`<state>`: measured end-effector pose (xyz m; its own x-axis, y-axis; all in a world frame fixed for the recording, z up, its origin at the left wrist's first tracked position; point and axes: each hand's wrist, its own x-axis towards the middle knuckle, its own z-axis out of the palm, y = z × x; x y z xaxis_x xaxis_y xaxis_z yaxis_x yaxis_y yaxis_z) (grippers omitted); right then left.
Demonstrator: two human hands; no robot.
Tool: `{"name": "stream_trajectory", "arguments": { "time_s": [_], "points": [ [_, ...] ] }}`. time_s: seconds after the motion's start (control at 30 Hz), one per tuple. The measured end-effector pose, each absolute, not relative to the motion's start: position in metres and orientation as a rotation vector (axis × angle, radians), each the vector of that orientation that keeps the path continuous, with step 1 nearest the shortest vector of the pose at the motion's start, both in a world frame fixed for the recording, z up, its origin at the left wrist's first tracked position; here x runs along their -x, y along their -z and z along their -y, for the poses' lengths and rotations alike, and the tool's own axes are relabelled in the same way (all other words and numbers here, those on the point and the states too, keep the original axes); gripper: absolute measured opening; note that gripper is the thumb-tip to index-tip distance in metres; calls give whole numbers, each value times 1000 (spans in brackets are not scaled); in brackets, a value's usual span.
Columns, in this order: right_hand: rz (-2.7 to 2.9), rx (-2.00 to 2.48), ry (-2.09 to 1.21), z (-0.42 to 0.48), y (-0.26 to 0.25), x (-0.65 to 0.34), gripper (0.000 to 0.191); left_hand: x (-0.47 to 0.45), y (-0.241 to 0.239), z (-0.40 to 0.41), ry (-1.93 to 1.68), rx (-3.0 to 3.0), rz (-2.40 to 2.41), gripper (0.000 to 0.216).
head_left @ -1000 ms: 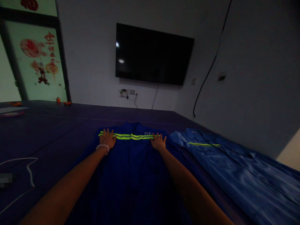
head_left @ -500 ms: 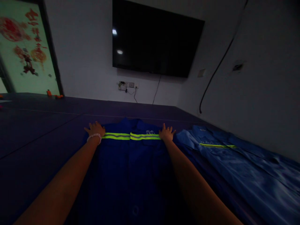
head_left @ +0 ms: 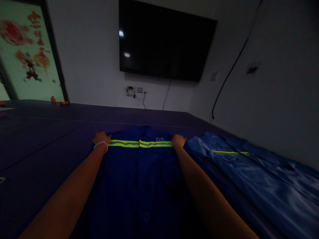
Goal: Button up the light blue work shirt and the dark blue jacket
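A dark blue work jacket [head_left: 124,172] lies spread out, front side up, with its collar at the far end. Across its chest runs a yellow-green reflective stripe [head_left: 124,143], and a small white print sits above the stripe on the right. My left hand [head_left: 101,137], with a beaded bracelet at the wrist, is closed on the jacket at the left shoulder end. At the opposite shoulder my right hand [head_left: 178,140] has its fingers curled into the cloth. Fingertips of both hands are hidden in the fabric.
A lighter blue work jacket [head_left: 239,172] lies to the right, along the wall. Beyond the purple surface [head_left: 50,132], a television [head_left: 164,39] hangs on the wall. A black cable [head_left: 229,76] dangles at the right. Small orange objects [head_left: 63,103] stand near the door at far left.
Both hands have gone from fingers spread flat on the jacket to fingers curled closed at its shoulders. The jacket lies in nearly the same place.
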<state>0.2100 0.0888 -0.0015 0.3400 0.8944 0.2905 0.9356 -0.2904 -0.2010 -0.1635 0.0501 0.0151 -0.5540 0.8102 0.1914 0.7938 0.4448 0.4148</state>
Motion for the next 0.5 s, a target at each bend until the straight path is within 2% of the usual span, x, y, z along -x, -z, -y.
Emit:
{"name": "stream_trajectory", "arguments": {
  "time_s": [0.1,0.27,0.5],
  "points": [
    [1566,2212,212,-84,-2,-208,30,162,-17,-48,-824,-1512,-2641,43],
    [1300,2041,410,-65,-13,-206,33,153,-18,-37,-1299,-1633,-2584,41],
    [946,1920,233,-12,-47,-212,38,142,-45,13,-1802,-1567,-2470,35]
  ]
}}
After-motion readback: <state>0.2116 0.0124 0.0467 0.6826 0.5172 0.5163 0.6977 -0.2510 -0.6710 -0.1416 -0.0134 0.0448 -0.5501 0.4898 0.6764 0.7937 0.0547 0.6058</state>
